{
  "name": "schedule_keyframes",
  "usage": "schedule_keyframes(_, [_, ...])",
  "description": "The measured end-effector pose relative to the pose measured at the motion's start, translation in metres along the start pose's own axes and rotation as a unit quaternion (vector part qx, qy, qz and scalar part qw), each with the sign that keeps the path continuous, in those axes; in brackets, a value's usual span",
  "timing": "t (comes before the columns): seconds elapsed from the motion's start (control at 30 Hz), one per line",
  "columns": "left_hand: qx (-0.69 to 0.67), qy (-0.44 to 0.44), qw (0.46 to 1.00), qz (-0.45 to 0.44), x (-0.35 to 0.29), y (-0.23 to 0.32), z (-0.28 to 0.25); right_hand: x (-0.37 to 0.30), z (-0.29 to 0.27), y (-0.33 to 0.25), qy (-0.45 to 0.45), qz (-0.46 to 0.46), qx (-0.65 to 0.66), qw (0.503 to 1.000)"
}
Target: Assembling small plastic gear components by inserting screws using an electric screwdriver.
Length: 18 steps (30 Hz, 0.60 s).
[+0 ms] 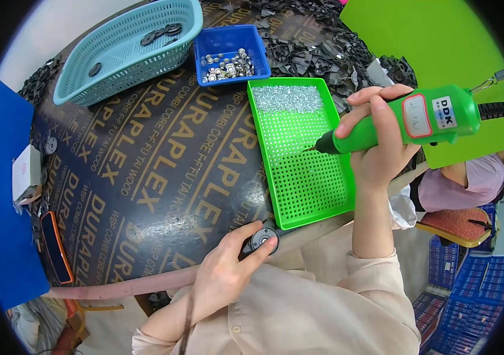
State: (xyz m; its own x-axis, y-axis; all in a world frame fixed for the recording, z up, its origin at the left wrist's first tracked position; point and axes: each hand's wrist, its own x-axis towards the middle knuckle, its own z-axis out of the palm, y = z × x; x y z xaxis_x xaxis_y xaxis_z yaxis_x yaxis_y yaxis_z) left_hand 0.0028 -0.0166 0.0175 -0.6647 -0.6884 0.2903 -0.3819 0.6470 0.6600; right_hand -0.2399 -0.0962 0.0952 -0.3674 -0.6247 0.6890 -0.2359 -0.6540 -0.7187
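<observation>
At the near edge of the bench [119, 257] I see the left hand [228, 260], thumb and fingers pinching a dark part [262, 239], round grey face upward, beside the green tray's [308, 192] near left corner. Above the tray's right rim, the right hand [381, 155] wraps its fingers around an electric screwdriver [420, 118], long axis nearly crosswise, black tip pointing left; silver screws [288, 99] crowd the tray's far end. Farther off, a blue bin [228, 38] holds small metal pieces [228, 68], and left of it a pale blue basket [119, 83] carries some black parts [160, 34].
</observation>
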Motion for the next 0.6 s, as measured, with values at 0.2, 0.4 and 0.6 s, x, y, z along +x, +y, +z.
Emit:
schedule_keyframes(0.2, [-0.022,0.038,0.999,0.0,-0.0037,-0.0015,0.0074,-0.003,0.0032,-0.004,0.009,0.003,-0.016,1.0])
schedule_keyframes(0.4, [-0.044,0.067,0.997,0.023,-0.006,-0.0037,0.0101,-0.0025,0.0011,-0.0001,0.018,-0.006,-0.02,1.0])
schedule_keyframes(0.6, [-0.03,0.081,0.995,0.055,-0.0042,-0.003,0.0082,-0.0039,0.0076,-0.0072,0.01,0.003,-0.016,1.0])
